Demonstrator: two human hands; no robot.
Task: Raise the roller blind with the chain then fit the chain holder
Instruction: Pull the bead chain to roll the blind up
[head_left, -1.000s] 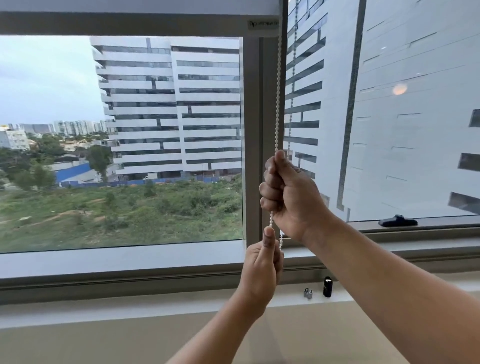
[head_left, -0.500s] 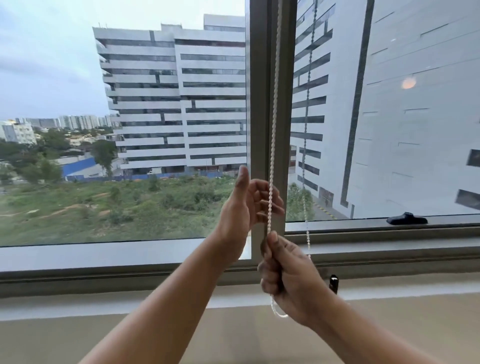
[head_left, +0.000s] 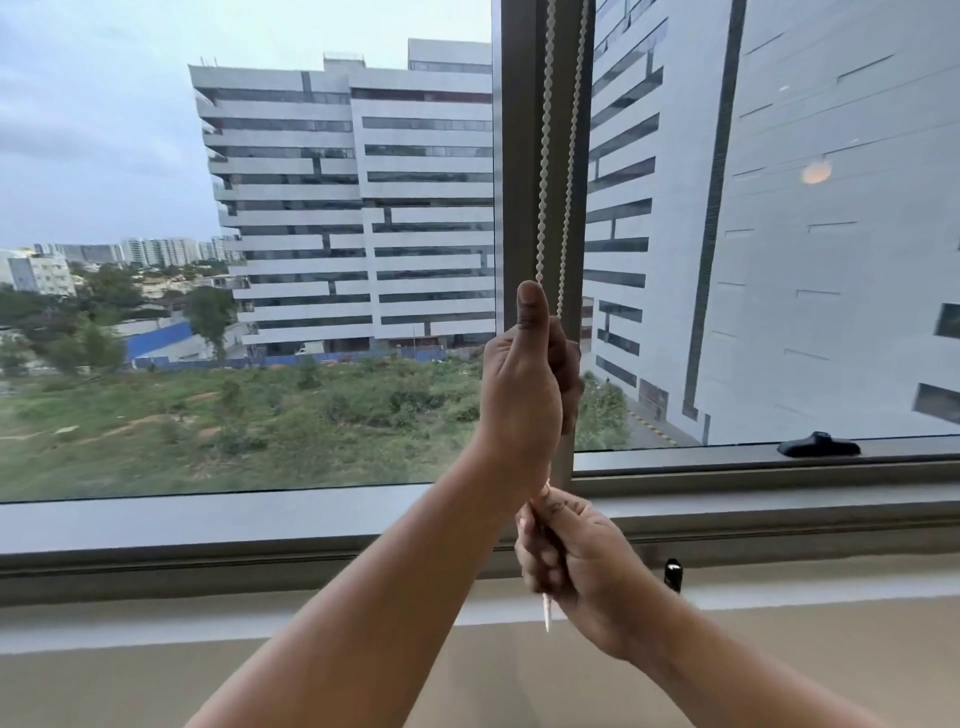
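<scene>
A white beaded chain (head_left: 545, 145) hangs in two strands down the grey window mullion (head_left: 519, 208). My left hand (head_left: 524, 384) is shut around the chain at mid-height, thumb pointing up. Directly below it, my right hand (head_left: 566, 556) is shut on the lower part of the chain, whose bottom end (head_left: 546, 613) sticks out under the fist. The roller blind itself is out of view above. A small black object (head_left: 673, 574) stands on the sill just right of my right hand, partly hidden; I cannot tell what it is.
A black window handle (head_left: 818, 445) lies on the right pane's lower frame. The white sill (head_left: 208, 618) runs across below the grey window frame. A beige wall lies under the sill.
The blind's bottom bar, seen at the top a second ago, has gone out of view. My left hand has closed on the chain above my right hand, which stays low.
</scene>
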